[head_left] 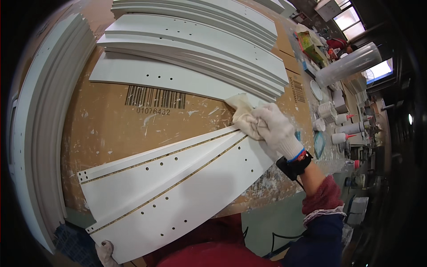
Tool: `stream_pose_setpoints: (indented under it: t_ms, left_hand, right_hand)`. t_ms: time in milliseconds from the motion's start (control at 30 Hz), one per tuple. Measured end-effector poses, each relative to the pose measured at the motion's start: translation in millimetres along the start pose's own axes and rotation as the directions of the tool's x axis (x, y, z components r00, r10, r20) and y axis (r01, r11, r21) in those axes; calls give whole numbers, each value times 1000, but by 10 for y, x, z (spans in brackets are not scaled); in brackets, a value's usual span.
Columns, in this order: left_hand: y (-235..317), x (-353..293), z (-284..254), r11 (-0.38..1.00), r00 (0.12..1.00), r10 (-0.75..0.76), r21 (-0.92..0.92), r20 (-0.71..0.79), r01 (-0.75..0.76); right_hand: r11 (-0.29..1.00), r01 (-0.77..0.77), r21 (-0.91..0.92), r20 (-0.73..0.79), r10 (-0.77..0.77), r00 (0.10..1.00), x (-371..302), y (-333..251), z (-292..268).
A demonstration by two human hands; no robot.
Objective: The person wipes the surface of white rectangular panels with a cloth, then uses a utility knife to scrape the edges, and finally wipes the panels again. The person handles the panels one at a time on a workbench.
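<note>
On the desk (331, 153) at the right, a white tub (327, 111) with a smaller white cup (319, 124) just nearer; contents impossible to make out. Farther right, a white bottle (340, 138) with a red nozzle, lying on its side in view, and nearer, a clear bottle (349, 166) with a red cap; again no telling the contents. At the far right, a clear plastic roll (349, 65) beside a green box (310, 48).

Gripping a cream cloth (243, 116) in the gloved right hand (274, 127), at the far right end of two white grooved boards (191, 191), angled across the cardboard (147, 120). Wearing a black device (296, 166) on that wrist. Touching the near left corner of the nearer board with the gloved left hand (106, 252); cannot tell how tightly closed.

Hemming in the boards: beyond, near the cloth, a stack of white panels (191, 55); along the left, another tall stack (49, 120).
</note>
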State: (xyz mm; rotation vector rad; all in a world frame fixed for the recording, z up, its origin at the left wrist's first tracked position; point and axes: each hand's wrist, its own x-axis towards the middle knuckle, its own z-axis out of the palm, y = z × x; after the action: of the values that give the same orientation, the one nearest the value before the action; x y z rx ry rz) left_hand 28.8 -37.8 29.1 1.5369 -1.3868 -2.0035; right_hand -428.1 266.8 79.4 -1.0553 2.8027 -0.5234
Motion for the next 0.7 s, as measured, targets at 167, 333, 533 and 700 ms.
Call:
stream_pose_setpoints:
  t_ms: [167,333,533,700]
  left_hand:
    - [-62,55,33,998,998,10,-56,56,-6]
    - [-79,60,-8,999,997,-43,8,60,42]
    - [-12,34,14,999,997,-40,-10,60,41]
    - [-33,12,-5,998,998,-39,-49,47,41]
  right_hand:
    - [911,-333,-245,-188,292,938,65,654,-211]
    - [925,-299,-234,-415,183,891,-34,654,-560]
    - [980,-110,-169,114,130,985,-20,62,-319]
    - [985,-101,-139,-28,98,995,50,79,-57]
